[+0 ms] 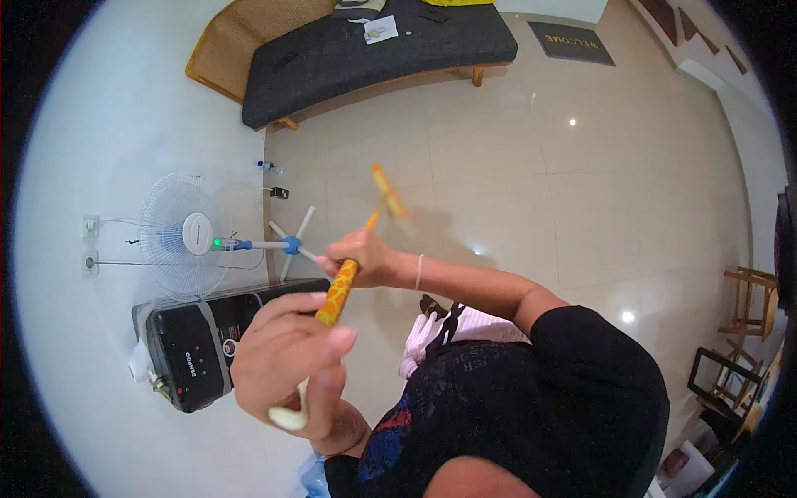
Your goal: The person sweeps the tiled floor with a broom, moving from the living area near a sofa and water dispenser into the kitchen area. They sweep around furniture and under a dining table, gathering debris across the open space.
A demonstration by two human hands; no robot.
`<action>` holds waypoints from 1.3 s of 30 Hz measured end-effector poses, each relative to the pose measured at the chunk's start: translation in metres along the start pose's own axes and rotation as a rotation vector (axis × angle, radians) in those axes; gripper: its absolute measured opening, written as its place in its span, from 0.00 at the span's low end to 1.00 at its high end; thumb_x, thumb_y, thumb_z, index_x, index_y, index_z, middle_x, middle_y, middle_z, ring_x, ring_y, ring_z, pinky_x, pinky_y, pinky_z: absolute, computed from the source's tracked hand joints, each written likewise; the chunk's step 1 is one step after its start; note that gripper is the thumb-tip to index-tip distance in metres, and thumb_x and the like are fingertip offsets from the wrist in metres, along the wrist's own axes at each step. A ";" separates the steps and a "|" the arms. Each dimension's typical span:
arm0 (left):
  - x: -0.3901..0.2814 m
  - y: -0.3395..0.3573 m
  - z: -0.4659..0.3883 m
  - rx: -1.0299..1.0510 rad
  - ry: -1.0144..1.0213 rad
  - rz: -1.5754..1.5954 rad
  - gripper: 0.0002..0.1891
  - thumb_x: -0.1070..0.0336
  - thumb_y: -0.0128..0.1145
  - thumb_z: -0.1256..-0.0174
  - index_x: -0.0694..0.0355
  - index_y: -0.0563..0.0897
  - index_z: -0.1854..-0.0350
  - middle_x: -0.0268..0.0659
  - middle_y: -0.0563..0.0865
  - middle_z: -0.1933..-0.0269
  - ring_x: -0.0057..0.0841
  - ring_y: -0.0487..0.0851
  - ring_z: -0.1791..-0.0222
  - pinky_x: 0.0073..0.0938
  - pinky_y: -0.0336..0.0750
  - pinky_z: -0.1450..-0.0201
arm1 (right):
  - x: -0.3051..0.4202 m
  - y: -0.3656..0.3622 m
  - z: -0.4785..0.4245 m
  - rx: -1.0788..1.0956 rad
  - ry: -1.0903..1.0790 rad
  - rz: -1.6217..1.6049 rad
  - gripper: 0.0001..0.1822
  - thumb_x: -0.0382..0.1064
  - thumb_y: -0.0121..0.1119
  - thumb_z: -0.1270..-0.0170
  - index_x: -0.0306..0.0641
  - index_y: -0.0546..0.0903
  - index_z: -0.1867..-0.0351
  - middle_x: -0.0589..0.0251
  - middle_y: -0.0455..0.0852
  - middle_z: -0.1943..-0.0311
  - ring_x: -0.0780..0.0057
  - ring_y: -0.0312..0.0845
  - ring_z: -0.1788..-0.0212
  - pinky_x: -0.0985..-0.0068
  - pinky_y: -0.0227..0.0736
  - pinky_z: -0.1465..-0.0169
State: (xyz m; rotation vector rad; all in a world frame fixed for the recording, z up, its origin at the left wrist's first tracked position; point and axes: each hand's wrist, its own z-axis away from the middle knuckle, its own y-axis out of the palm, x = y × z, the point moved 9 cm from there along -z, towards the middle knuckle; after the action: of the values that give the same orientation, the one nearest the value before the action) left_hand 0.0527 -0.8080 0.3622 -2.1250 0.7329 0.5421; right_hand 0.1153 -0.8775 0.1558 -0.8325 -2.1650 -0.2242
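A long-handled floor broom slants across the middle of the view, its handle [338,292] covered in an orange and yellow pattern. Around the upper end is my left hand [292,367], close to the camera, with a white hooked end cap [289,417] showing below the fingers. My right hand [361,256] grips the handle lower down, a thin pale bracelet [419,272] on its wrist. Beyond that hand the broom's orange-yellow head [389,192] is over the tiled floor. It is blurred, so its bristles and its contact with the floor cannot be made out.
A white standing fan [198,234] and a black Denpoo appliance [187,355] line the left wall. Near that wall are a plastic bottle [269,166] and a power socket block [279,193]. A dark-cushioned daybed [373,62], doormat [571,43] and wooden stool [750,302] stand farther off.
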 end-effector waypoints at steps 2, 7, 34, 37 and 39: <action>0.009 0.017 -0.007 0.034 -0.061 -0.166 0.12 0.67 0.60 0.55 0.62 0.84 0.66 0.34 0.77 0.84 0.27 0.77 0.83 0.39 0.76 0.57 | -0.013 0.017 0.008 0.051 0.066 -0.090 0.17 0.41 0.61 0.43 0.41 0.70 0.86 0.54 0.72 0.89 0.50 0.69 0.84 0.63 0.64 0.79; -0.008 0.015 0.012 0.051 -0.014 -0.215 0.14 0.67 0.63 0.68 0.58 0.86 0.70 0.31 0.78 0.83 0.26 0.80 0.79 0.37 0.76 0.53 | 0.011 0.033 0.041 0.249 0.157 -0.159 0.17 0.42 0.60 0.42 0.40 0.72 0.85 0.52 0.73 0.88 0.49 0.70 0.83 0.60 0.66 0.78; 0.003 -0.014 0.090 -0.215 -0.211 0.144 0.05 0.72 0.58 0.48 0.63 0.82 0.81 0.35 0.77 0.84 0.27 0.77 0.82 0.41 0.78 0.57 | 0.010 0.059 0.075 0.481 0.067 0.052 0.15 0.45 0.60 0.44 0.45 0.75 0.84 0.57 0.77 0.86 0.51 0.76 0.79 0.59 0.70 0.75; 0.033 0.004 0.100 -0.261 -0.293 -0.027 0.03 0.77 0.58 0.52 0.63 0.83 0.79 0.34 0.75 0.84 0.26 0.77 0.81 0.38 0.78 0.55 | -0.022 0.098 0.074 0.632 0.068 -0.049 0.13 0.45 0.60 0.44 0.43 0.76 0.83 0.55 0.79 0.84 0.50 0.77 0.77 0.58 0.70 0.73; 0.060 0.020 0.104 -0.187 -0.325 -0.166 0.05 0.79 0.57 0.53 0.63 0.83 0.78 0.34 0.75 0.84 0.26 0.76 0.80 0.38 0.78 0.54 | -0.050 0.111 0.076 0.709 0.083 -0.070 0.13 0.45 0.60 0.45 0.42 0.77 0.82 0.53 0.79 0.83 0.49 0.77 0.75 0.58 0.71 0.71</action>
State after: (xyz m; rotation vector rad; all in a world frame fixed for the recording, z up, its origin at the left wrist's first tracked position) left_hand 0.0709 -0.7533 0.2548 -2.1698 0.3315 0.8670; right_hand 0.1618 -0.7857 0.0561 -0.3306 -1.9828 0.4482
